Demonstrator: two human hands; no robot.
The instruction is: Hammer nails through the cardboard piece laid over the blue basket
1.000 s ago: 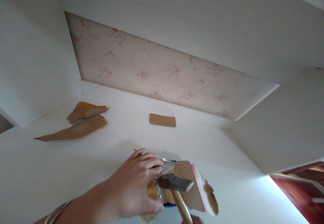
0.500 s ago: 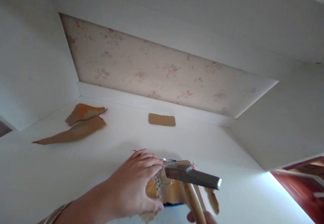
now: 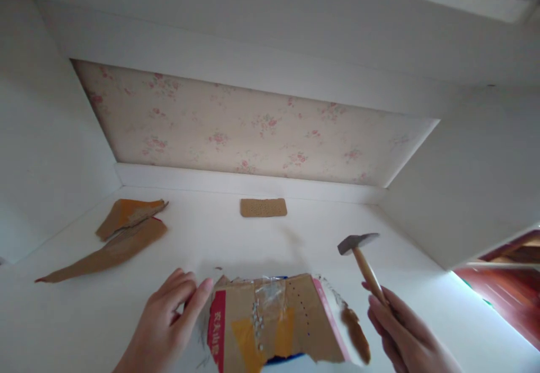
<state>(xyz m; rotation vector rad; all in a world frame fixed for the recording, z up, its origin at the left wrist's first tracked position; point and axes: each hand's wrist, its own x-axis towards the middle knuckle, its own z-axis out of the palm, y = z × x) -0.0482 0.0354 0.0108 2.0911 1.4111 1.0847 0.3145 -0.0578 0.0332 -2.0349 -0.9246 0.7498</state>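
My right hand (image 3: 405,328) grips the wooden handle of a hammer (image 3: 360,249), its metal head raised to the right of a torn cardboard piece (image 3: 240,300). The cardboard carries a red printed strip, yellow patches, clear tape and a line of dark dots on its right part. A cluster of small silvery nails (image 3: 257,322) lies on its left-middle part. My left hand (image 3: 169,317) is curled just left of the cardboard, thumb against the bent fingers. Whatever may be between those fingers is too small to make out.
Two torn cardboard scraps (image 3: 126,229) lie to the left on the white surface (image 3: 202,238). A small dotted cardboard rectangle (image 3: 264,208) sits near the back ledge. White side panels and a flowered back panel (image 3: 253,125) enclose the space. A brown torn scrap (image 3: 356,333) is by the cardboard's right edge.
My left hand has drawn back leftward from above the nails, its fingers now curled. The hammer has moved right and up, uncovering the cardboard. The view has shifted a little.
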